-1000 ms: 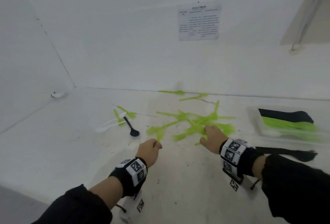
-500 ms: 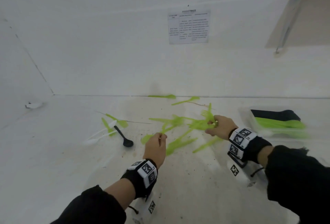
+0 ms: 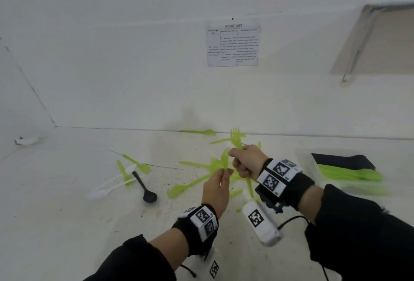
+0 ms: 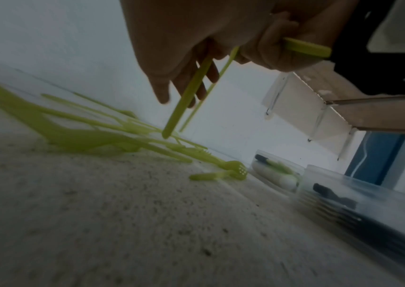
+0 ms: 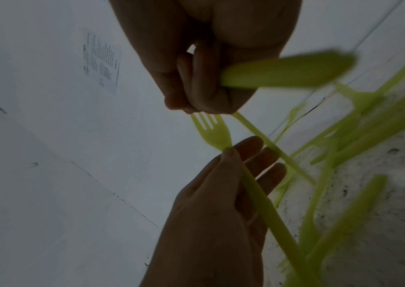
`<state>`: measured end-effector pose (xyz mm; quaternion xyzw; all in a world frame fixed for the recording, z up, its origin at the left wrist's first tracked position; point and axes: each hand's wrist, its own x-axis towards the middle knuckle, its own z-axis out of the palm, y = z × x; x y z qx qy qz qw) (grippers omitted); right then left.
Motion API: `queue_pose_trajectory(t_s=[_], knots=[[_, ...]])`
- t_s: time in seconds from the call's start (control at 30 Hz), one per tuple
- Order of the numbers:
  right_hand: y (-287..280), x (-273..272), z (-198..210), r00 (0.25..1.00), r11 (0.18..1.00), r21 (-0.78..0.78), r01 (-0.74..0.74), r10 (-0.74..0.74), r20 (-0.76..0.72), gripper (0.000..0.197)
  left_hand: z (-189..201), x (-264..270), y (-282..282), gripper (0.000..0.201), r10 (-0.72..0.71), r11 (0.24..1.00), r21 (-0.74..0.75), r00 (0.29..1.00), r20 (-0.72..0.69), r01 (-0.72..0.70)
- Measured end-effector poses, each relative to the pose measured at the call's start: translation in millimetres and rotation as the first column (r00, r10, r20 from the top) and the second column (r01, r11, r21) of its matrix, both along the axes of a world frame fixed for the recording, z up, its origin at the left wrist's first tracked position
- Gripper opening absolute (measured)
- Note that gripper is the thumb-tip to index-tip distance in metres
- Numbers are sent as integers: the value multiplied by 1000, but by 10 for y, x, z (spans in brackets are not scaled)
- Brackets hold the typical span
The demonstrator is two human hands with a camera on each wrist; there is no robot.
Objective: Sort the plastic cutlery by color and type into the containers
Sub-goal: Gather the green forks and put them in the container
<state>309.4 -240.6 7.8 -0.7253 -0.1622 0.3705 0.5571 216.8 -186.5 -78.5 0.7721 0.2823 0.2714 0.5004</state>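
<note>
Left hand (image 3: 216, 187) pinched a fork (image 5: 212, 134) at its neck, above the pile (image 3: 208, 168); right hand (image 3: 246, 162) fisted round green forks (image 3: 237, 139) (light, stiff, likely slippery).

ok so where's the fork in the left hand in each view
Head: centre, fork tines up between left hand and right hand, which grips a second fork.
Left wrist: upper middle, its handle hangs below the fingers.
Right wrist: centre, tines under the right fist.
Shared landmark: green pile.
</note>
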Motion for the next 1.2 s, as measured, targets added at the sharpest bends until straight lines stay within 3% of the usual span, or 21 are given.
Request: queue_pose_trajectory(t_s=[0.13,0.27,0.33,0.4,0.53,0.67,0.73,0.8,0.9,0.97,1.0,1.07,1.13,1.2], knots=[[114,41,65,995,999,-48,-1,-4,-100,27,-3,35,136,25,213,976,31,976,47,-215],[200,47,112,980,998,54,34,-23,-196,25,4,32,158,27,-8,981,-194,997,83,24],[253,52,104,976,992,117,56,-29,-218,25,-2,14,125,29,-35,963,-265,996,84,56],[294,55,29,990,993,103,56,-41,-135,20,1,1,112,29,27,910,-415,995,100,17],[287,-9,-308,976,999,-25,33,-26,217,17,41,-7,126,26,82,760,-650,990,115,13],[249,110,-471,950,978,-210,-1,67,306,21,5,-45,200,23,120,793,-604,992,35,-75],[244,288,-487,852,909,-409,-85,279,444,26,-24,-89,292,25,189,810,-567,982,12,-149],[248,432,-512,663,773,-614,-160,545,513,29,-36,-149,388,26,248,799,-563,969,-8,-209],[337,493,-642,412,607,-741,-287,777,477,34,-33,-237,503,26,275,783,-565,959,-62,-261],[428,451,-717,313,467,-825,-318,873,374,37,-43,-285,547,25,263,778,-566,959,-104,-275],[467,438,-749,289,420,-853,-308,896,337,37,-54,-304,561,24,260,778,-563,959,-117,-279],[513,425,-782,267,405,-867,-290,905,333,25,-82,-332,568,22,276,780,-551,953,-124,-297],[514,450,-788,263,436,-871,-226,888,376,20,-103,-349,561,22,316,778,-538,942,-111,-324],[497,492,-769,305,514,-845,-151,837,455,21,-130,-353,562,21,356,773,-527,929,-101,-353]])
